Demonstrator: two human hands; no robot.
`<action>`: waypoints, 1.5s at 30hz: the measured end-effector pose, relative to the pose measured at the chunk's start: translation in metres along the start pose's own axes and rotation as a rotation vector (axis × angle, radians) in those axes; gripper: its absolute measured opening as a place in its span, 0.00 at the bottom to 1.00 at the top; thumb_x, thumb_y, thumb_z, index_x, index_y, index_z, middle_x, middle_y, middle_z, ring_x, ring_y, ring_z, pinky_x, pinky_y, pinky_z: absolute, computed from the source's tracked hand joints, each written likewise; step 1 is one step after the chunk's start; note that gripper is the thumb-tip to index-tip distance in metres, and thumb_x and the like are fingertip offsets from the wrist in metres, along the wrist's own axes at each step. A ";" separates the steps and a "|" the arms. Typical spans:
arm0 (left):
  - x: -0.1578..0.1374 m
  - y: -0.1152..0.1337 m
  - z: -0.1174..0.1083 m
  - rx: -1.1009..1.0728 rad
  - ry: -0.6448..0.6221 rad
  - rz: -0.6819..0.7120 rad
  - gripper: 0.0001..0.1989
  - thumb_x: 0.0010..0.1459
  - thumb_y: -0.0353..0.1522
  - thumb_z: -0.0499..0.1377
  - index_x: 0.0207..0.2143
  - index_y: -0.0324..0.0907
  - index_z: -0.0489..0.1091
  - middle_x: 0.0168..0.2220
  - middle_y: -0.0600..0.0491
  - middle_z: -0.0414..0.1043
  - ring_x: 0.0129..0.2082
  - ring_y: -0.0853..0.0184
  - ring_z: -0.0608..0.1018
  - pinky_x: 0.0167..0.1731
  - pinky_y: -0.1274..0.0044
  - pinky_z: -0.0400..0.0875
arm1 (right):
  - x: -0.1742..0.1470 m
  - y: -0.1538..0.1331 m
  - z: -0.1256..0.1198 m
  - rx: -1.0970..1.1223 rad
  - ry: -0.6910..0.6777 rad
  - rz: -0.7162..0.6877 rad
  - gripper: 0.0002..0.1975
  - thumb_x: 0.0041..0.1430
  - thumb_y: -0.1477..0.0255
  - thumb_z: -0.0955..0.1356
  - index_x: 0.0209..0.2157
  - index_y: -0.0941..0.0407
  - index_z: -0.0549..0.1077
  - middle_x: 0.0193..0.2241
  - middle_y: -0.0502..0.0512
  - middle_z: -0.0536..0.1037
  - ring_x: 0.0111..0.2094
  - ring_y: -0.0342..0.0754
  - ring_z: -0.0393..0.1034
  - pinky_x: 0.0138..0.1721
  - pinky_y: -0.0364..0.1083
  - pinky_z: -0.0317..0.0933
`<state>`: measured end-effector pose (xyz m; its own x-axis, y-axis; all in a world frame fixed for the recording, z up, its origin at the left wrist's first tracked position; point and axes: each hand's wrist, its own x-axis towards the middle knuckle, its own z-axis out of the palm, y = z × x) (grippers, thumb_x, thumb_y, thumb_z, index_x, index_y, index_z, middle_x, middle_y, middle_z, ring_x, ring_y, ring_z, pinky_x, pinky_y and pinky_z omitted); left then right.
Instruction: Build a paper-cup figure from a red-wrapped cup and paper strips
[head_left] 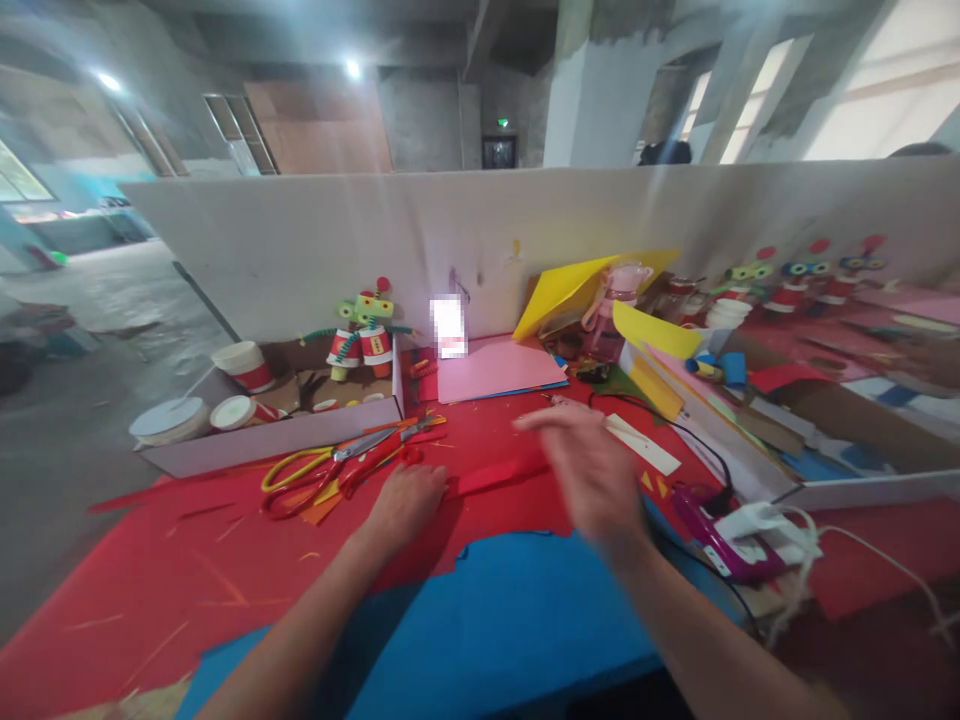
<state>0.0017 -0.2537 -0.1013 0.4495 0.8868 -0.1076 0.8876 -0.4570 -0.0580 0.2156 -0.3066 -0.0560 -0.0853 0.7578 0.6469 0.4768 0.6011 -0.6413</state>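
Note:
A narrow red paper strip [499,475] lies across the middle of the red tabletop, hard to tell apart from the red beneath it. At its left end is my left hand [409,503], fingers pressed together on the strip. My right hand [592,465] is above the strip's right end, its fingers stretched out toward the left and smeared by motion. Scissors with red and yellow handles [296,480] and red-handled pliers [382,455] lie left of my left hand. A sheet of blue paper [517,610] spreads under my forearms.
A low white box [270,440] at left holds paper cups [241,366] and two paper-cup robots [375,335]. Pink sheets [499,370] lie at the back, near a bright phone-like screen [448,325]. A purple glue gun [727,540] with cords sits at right, beside another box [840,492].

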 end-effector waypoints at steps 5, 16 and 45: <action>0.002 -0.001 -0.001 0.009 0.006 0.044 0.12 0.62 0.29 0.48 0.36 0.38 0.72 0.34 0.42 0.76 0.38 0.56 0.77 0.39 0.69 0.64 | 0.009 0.052 0.043 -0.274 -0.440 0.157 0.12 0.63 0.65 0.66 0.45 0.55 0.73 0.43 0.56 0.78 0.45 0.49 0.70 0.47 0.48 0.59; 0.000 0.000 0.006 0.030 0.063 0.051 0.13 0.63 0.28 0.46 0.35 0.39 0.70 0.32 0.44 0.74 0.36 0.55 0.76 0.38 0.68 0.61 | -0.007 0.070 0.055 -0.444 -0.629 0.288 0.03 0.63 0.71 0.66 0.35 0.55 0.71 0.36 0.52 0.78 0.42 0.47 0.70 0.39 0.44 0.51; -0.010 0.002 -0.004 -0.002 0.197 -0.083 0.20 0.59 0.25 0.51 0.50 0.49 0.71 0.49 0.47 0.73 0.51 0.55 0.73 0.50 0.60 0.66 | -0.017 0.069 0.077 -0.453 -0.539 0.258 0.05 0.59 0.77 0.66 0.36 0.53 0.72 0.37 0.52 0.78 0.43 0.50 0.71 0.46 0.48 0.57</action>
<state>-0.0002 -0.2630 -0.0964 0.3853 0.9180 0.0935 0.9226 -0.3815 -0.0565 0.1828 -0.2584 -0.1427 -0.2833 0.9498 0.1324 0.8435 0.3125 -0.4369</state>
